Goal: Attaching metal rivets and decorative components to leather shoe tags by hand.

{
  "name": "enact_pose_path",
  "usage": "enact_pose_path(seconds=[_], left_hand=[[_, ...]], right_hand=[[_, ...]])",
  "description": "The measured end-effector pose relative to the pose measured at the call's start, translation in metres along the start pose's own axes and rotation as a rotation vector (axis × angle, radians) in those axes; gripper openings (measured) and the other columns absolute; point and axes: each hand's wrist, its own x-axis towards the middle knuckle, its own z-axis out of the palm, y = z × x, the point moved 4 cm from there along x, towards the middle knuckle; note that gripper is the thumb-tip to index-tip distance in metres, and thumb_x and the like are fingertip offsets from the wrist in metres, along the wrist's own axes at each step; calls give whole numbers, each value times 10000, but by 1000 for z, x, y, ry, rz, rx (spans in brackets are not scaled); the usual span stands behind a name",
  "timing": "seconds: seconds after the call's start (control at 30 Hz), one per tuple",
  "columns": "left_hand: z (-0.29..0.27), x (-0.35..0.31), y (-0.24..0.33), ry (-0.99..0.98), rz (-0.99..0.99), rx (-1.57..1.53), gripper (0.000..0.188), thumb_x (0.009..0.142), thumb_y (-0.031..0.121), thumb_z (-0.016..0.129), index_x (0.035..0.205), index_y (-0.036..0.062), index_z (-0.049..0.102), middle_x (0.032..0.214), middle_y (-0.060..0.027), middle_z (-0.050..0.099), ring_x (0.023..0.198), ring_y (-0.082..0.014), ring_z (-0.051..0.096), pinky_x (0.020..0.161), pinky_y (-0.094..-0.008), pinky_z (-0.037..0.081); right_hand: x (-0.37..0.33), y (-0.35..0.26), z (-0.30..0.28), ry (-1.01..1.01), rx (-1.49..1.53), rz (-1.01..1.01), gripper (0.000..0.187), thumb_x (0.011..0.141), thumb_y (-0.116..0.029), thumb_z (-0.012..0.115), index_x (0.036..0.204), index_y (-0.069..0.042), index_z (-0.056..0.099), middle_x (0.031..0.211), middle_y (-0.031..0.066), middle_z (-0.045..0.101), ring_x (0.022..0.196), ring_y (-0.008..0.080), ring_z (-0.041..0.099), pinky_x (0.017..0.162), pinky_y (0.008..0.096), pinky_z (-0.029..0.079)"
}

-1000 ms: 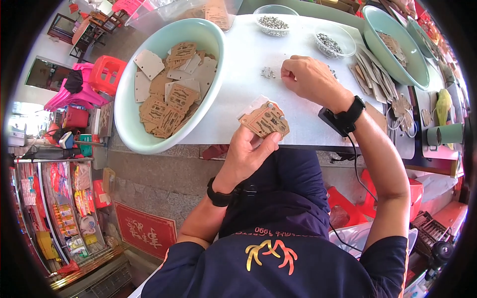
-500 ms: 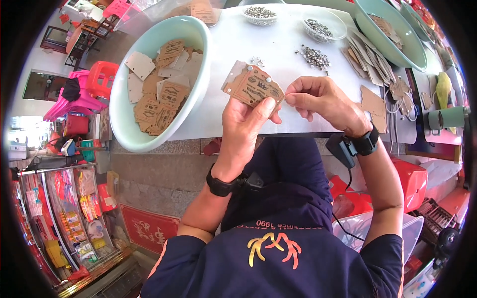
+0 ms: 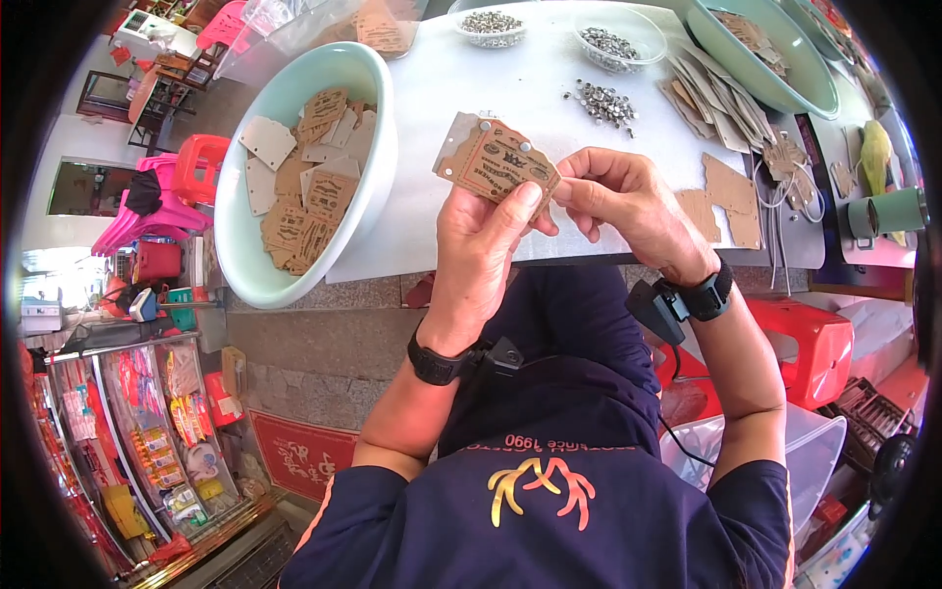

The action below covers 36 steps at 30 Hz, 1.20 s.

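My left hand [image 3: 483, 250] grips a brown printed cardboard tag [image 3: 502, 165] from below, thumb on its face. Small round metal studs sit at the tag's corners. My right hand [image 3: 626, 203] pinches at the tag's right edge, thumb and index finger together; whatever lies between those fingertips is hidden. Beyond the hands, a loose pile of small metal studs [image 3: 606, 104] lies on the white table [image 3: 461, 93]. To the left stands a pale green basin [image 3: 377, 162] holding many similar cardboard tags [image 3: 329, 193].
Two clear bowls of metal pieces, a left bowl [image 3: 494, 37] and a right bowl [image 3: 620, 61], stand at the back. Stacked cardboard sheets [image 3: 714, 103] and another green basin [image 3: 819, 88] are at the right. A green mug [image 3: 898, 211] stands on the right-hand surface. Red stools [image 3: 807, 353] stand below.
The view has shifted slightly. My right hand has come closer against the tag's right edge, and the tag is turned a little; my left hand keeps its hold.
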Motion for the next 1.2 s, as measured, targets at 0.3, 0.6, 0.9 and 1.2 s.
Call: enact_pose_path(seconds=[0.3, 0.6, 0.9, 1.2], left_hand=[[3, -1, 2, -28, -5, 29, 238, 948, 98, 576, 1161, 1, 538, 989, -86, 635, 755, -144, 588, 708, -311, 507], [4, -1, 4, -91, 18, 32, 262, 946, 90, 564, 1187, -5, 526, 988, -88, 630, 763, -146, 584, 704, -310, 510], [3, -1, 6, -94, 37, 44, 274, 946, 93, 564, 1200, 2, 517, 973, -80, 622, 763, -142, 575, 711, -305, 504], [-1, 2, 2, -84, 86, 41, 298, 947, 61, 565, 1230, 0, 495, 991, -73, 624, 778, -121, 571, 705, -283, 501]], right_hand=[[-3, -1, 1, -34, 57, 31, 193, 925, -183, 620, 974, 0, 660, 787, -3, 638, 656, 28, 519, 573, 196, 443], [-5, 9, 2, -66, 374, 135, 175, 929, -155, 610, 972, 10, 649, 787, 39, 650, 629, 42, 542, 543, 191, 450], [-8, 7, 6, -40, 322, 96, 189, 939, -171, 612, 989, 9, 644, 804, 32, 644, 654, 43, 548, 548, 198, 466], [-11, 2, 10, -15, 283, -43, 206, 943, -184, 615, 1007, 10, 641, 867, 68, 660, 717, 67, 585, 607, 240, 544]])
